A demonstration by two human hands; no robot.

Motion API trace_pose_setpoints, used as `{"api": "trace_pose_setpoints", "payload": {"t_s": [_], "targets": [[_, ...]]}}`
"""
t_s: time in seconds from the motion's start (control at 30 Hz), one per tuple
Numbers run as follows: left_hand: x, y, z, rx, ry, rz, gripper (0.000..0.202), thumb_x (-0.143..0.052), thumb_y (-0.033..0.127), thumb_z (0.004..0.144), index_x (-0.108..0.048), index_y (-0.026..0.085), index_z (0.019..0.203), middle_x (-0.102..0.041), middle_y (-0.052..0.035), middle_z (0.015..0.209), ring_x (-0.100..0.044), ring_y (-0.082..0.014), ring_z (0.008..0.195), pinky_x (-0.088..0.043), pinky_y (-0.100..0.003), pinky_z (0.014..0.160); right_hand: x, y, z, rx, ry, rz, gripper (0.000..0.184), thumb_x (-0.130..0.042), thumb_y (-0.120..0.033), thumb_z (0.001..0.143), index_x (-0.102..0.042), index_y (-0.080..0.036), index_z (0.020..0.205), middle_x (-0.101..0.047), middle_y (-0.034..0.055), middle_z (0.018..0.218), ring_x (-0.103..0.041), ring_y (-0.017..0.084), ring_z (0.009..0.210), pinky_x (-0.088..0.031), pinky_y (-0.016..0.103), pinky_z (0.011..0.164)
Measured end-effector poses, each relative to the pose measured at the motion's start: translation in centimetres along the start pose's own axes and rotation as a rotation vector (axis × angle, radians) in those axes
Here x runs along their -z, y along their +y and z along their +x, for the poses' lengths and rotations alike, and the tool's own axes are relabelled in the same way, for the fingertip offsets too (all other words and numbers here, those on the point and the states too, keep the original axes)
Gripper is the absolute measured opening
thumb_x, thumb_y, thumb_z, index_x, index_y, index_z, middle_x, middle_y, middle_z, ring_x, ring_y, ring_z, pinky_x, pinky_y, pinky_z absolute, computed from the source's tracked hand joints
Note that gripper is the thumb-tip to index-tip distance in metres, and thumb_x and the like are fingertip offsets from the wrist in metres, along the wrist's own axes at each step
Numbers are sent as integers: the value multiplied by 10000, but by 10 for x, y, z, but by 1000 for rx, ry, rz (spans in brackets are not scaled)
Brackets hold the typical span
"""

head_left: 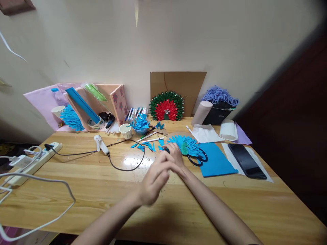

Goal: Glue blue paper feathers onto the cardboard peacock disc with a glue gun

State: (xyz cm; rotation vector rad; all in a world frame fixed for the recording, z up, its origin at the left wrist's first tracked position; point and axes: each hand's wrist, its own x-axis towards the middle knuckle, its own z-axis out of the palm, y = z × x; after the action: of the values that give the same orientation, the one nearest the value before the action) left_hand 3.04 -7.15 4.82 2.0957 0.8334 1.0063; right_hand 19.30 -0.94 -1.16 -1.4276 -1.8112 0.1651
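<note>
Left hand point(154, 178) blurred, half opened, nothing seen held, right hand point(175, 154) with fingers bent, hold not discernible, blue petalled fan point(192, 147) laid beside it on wooden table point(242, 200), black loops point(196, 165) set at fan's edge

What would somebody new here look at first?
Probably the red-and-green fan, bright against the brown cardboard at the back. Next might come the blue fan with a green middle, beside the right hand; the left hand looms nearer the camera.

Craft workspace: wooden table point(102, 197), piled blue petals point(140, 123), marker pens point(153, 140), cardboard sheet point(182, 85).
</note>
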Motion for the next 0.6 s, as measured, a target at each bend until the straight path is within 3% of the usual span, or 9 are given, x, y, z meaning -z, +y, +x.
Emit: {"api": "trace_pose_setpoints", "payload": {"t_s": [0.1,0.17,0.3,0.47,0.6], "targets": [[1,-8,16,151,49,90,373,-324,361,907,-631,184,790,-546,-61,826,-530,-190,828,-418,-349,789,-1,-2,-1,-12,8,-156,145,-617,-319,749,-632,-183,796,-600,67,807,-476,238,850,-383,352,757],[-3,-26,20,276,113,117,395,-299,360,909,-622,184,763,-550,-58,803,-545,-188,797,-419,-336,760,-3,-3,0,-1,7,-232,117,-627,-301,734,-618,-184,741,-591,66,799,-469,240,858,-380,355,756],[-12,-61,22,390,162,132,348,-314,332,896,-603,179,775,-598,-67,795,-575,-192,761,-419,-307,692,-3,-8,0,34,16,-256,59,-600,-225,746,-598,-185,703,-578,59,769,-461,227,850,-389,344,752],[-17,-70,30,428,144,11,337,-379,396,862,-616,175,770,-632,-57,750,-584,-180,697,-410,-277,641,1,-16,-9,81,91,-188,94,-558,-247,799,-619,-187,761,-583,63,801,-451,225,861,-396,352,781],[-19,-74,32,433,187,-176,310,-463,420,815,-560,165,667,-566,-4,611,-542,-147,596,-399,-244,571,3,-20,-13,129,44,-88,88,-561,-257,803,-620,-192,788,-588,63,825,-460,221,857,-407,363,801]]}}
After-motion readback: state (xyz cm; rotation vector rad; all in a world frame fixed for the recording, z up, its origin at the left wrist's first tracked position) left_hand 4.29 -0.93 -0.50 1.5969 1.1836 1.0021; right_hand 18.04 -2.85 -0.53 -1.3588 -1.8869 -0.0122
